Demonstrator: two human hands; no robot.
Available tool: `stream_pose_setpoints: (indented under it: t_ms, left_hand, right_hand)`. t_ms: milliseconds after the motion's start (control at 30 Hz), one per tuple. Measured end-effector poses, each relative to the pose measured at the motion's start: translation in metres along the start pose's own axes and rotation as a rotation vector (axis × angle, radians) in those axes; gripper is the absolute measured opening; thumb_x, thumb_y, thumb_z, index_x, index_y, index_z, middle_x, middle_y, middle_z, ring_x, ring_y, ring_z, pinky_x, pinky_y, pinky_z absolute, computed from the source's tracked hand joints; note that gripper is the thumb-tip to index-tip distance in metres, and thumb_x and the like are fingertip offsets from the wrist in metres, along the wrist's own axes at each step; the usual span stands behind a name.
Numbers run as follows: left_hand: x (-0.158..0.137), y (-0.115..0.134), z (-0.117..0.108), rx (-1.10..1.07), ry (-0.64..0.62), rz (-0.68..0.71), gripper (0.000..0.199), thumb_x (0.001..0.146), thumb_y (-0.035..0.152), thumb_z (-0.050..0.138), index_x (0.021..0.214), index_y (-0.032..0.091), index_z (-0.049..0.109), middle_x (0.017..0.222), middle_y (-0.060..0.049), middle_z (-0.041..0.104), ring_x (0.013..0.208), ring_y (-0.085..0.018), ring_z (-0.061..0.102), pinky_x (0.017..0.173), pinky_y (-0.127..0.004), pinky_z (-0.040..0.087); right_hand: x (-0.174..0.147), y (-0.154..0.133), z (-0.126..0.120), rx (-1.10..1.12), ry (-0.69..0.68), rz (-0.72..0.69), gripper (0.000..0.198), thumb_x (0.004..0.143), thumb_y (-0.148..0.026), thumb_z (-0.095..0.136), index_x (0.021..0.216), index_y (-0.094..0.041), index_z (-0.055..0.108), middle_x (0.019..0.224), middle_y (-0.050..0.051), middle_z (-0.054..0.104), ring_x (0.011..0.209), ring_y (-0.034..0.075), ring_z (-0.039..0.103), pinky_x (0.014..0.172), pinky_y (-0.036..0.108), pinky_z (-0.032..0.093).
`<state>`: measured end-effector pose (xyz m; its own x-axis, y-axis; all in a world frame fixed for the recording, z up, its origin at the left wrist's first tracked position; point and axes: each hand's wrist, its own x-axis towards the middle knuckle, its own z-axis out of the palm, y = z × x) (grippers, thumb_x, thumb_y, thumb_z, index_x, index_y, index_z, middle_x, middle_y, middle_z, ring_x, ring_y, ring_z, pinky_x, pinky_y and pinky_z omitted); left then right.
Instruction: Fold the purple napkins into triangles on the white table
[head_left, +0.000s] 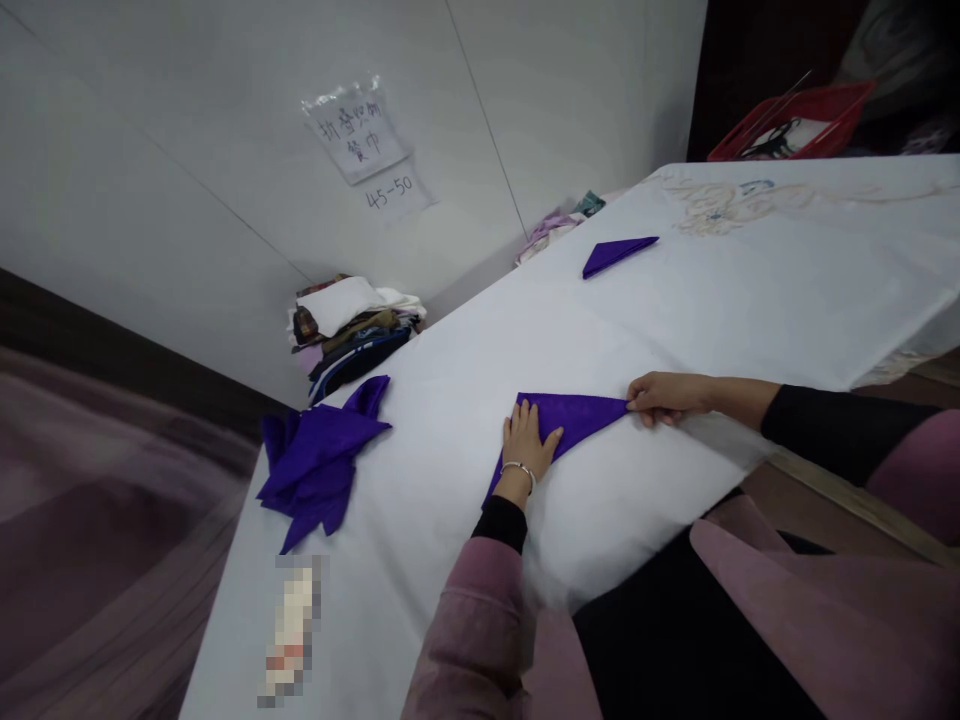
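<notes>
Near the front edge of the table (450,450), the left hand (529,440) lies flat, apparently pinning a folded purple cloth (581,415), while the right hand (660,397) pinches its tip, perhaps for tautness, with a purple heap (319,465) apart by the left edge.

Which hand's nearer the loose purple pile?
Left. The left hand presses on the folded purple cloth, with bare tablecloth between it and the pile. The right hand is farther off, pinching the cloth's opposite corner.
</notes>
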<state>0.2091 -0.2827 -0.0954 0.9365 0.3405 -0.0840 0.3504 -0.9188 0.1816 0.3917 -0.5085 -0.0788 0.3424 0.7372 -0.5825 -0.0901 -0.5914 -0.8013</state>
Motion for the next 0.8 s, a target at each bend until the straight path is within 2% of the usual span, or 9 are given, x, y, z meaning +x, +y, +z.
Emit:
stream_pose_setpoints:
  t_ms: [200, 500, 667, 800]
  left_hand:
    - [-0.001, -0.002, -0.004, -0.005, -0.042, 0.015, 0.069, 0.090, 0.058, 0.033, 0.145, 0.016, 0.028, 0.156, -0.011, 0.020, 0.144, -0.025, 0.012, 0.117, -0.044, 0.012]
    - [-0.001, -0.001, -0.004, 0.000, -0.039, 0.018, 0.068, 0.091, 0.055, 0.032, 0.145, 0.014, 0.027, 0.156, -0.012, 0.019, 0.144, -0.025, 0.012, 0.117, -0.045, 0.010]
    - [0.000, -0.002, -0.010, -0.010, -0.108, -0.004, 0.071, 0.088, 0.056, 0.039, 0.146, 0.017, 0.026, 0.156, -0.010, 0.018, 0.144, -0.024, 0.011, 0.117, -0.048, 0.009]
    - [0.000, 0.008, -0.018, 0.062, -0.052, 0.028, 0.068, 0.088, 0.054, 0.038, 0.145, 0.018, 0.028, 0.156, -0.009, 0.020, 0.145, -0.024, 0.010, 0.117, -0.048, 0.007]
  right_hand:
    - [-0.002, -0.002, 0.002, -0.116, 0.015, -0.018, 0.018, 0.076, -0.038, 0.060, 0.076, -0.021, 0.056, 0.064, 0.005, 0.067, 0.038, 0.009, 0.045, 0.036, 0.023, 0.026]
    - [-0.009, -0.010, 0.014, -0.280, 0.126, -0.033, 0.022, 0.086, -0.037, 0.052, 0.075, -0.018, 0.051, 0.056, 0.004, 0.063, 0.037, 0.010, 0.047, 0.041, 0.025, 0.035]
    - [-0.006, -0.005, 0.015, -0.327, 0.139, -0.028, 0.026, 0.085, -0.043, 0.052, 0.078, -0.018, 0.052, 0.056, 0.003, 0.061, 0.037, 0.010, 0.047, 0.042, 0.025, 0.036]
    - [-0.004, -0.004, 0.014, -0.377, 0.142, -0.009, 0.026, 0.086, -0.044, 0.050, 0.081, -0.019, 0.053, 0.054, 0.001, 0.059, 0.036, 0.011, 0.047, 0.041, 0.024, 0.034]
